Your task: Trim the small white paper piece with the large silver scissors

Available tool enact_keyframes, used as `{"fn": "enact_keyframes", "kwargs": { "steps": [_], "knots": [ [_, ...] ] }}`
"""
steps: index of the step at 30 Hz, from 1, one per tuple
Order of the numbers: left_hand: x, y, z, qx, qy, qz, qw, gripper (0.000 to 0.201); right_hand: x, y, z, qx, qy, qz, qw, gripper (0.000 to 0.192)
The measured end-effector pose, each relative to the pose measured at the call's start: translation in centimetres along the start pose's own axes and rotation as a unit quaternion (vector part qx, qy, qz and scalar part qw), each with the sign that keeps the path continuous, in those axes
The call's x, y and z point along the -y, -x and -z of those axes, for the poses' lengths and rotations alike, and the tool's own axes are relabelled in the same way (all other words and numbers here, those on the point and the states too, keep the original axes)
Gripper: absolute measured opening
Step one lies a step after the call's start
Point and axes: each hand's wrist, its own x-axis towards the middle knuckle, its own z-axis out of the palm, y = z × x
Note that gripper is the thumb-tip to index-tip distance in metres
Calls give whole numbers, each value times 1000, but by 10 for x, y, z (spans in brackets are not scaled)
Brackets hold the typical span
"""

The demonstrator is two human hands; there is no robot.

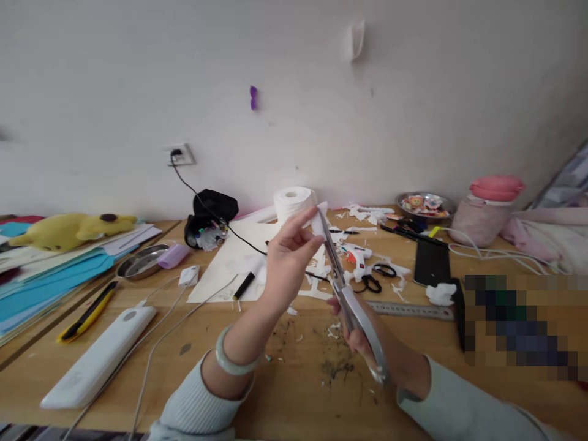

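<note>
My left hand [288, 260] is raised above the wooden table [285, 392] and pinches a small piece of white paper [318, 222] between thumb and fingertips. A pale bangle sits on that wrist. My right hand [367, 343] grips silver scissors [351, 300] by the handles, and their blades point up and touch the paper's edge. Small paper scraps and dark crumbs lie on the table below both hands.
A toilet roll [293, 202], white sheet [229, 263], black scissors [374, 277], glue gun [356, 254], metal ruler [408, 309] and phone [430, 262] lie behind. On the left are a power bank [98, 358], yellow cutter [87, 312], metal dish [142, 260], coloured sheets and a yellow plush [68, 228].
</note>
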Motion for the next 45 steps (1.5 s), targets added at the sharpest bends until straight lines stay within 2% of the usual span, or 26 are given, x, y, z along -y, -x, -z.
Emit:
{"fn": "enact_keyframes", "kwargs": {
  "steps": [5,10,15,24,29,35,45],
  "knots": [
    [0,-1,1,11,-14,-39,999,42,2,-3,2,14,14,36,999,56],
    [1,-2,3,30,-35,-66,997,42,-10,-1,0,31,-18,13,999,60],
    [4,-3,6,48,-54,-95,993,42,-14,-2,-2,35,-74,45,996,62],
    [1,-4,4,46,-46,-72,995,43,-14,-3,3,42,-53,63,996,58],
    [1,-3,2,45,-36,-62,996,44,-13,-3,4,33,-38,58,997,62],
    [4,-2,2,31,-22,-69,997,46,-21,-1,1,6,-70,39,997,65],
    [6,-2,3,72,-12,-53,996,46,-31,-6,2,20,-117,41,992,76]
  ]
}}
